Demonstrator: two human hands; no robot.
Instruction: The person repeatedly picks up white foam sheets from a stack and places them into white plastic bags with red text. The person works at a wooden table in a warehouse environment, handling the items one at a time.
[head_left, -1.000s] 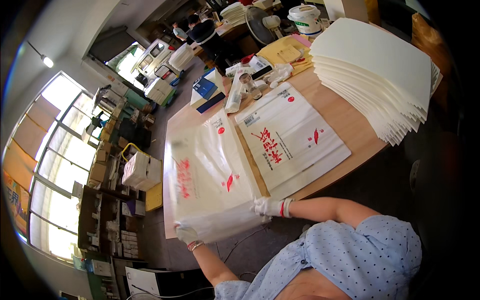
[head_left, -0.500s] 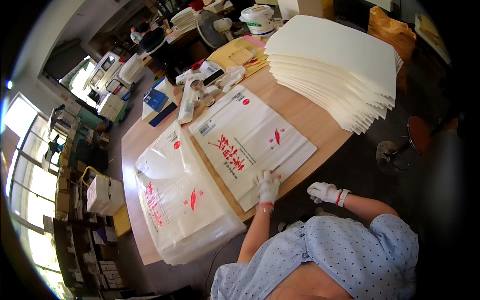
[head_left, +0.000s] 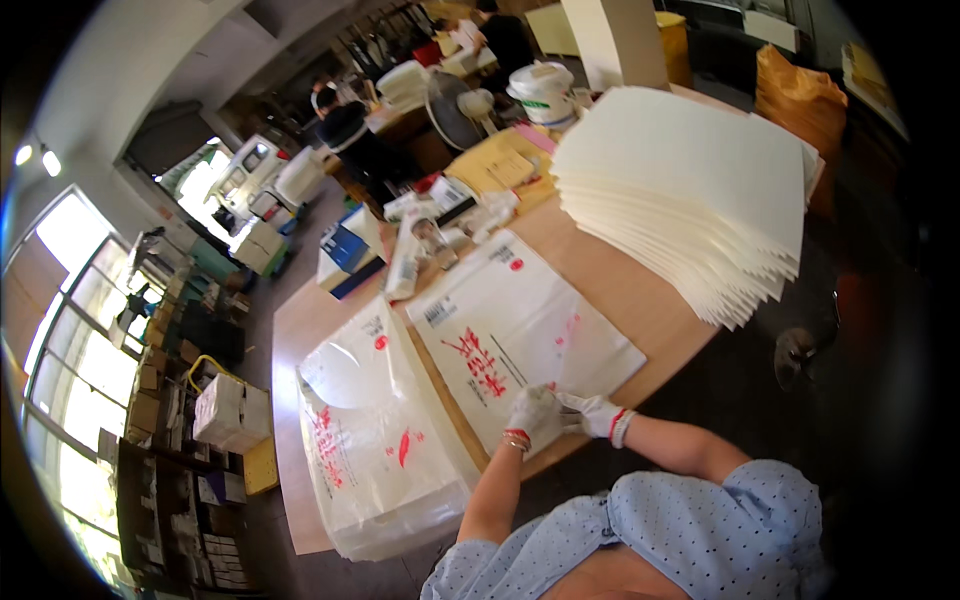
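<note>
A flat white plastic bag [head_left: 540, 322] with red print lies on the wooden table, in front of me. At its near edge my left hand [head_left: 534, 416], in a white glove, is closed on the plastic. My right hand [head_left: 594, 416], also gloved, meets it from the right, fingertips pinched together at the same edge. The exact grip of the fingertips is too small to make out. The red leaf print near the hands looks pale and blurred. To the left lies a thick pile of similar printed bags [head_left: 375, 450], its glossy plastic overhanging the near table edge.
A tall fanned stack of white sheets [head_left: 690, 180] stands at the right. Farther back are a white bucket [head_left: 543, 95], a fan [head_left: 455, 108], yellow envelopes [head_left: 497, 170], a blue box [head_left: 347, 250] and a clear jar [head_left: 428, 235]. Other people work in the background.
My right hand has moved left from beyond the table edge to meet my left hand at the bag. The view has shifted, and the leaf print has turned paler.
</note>
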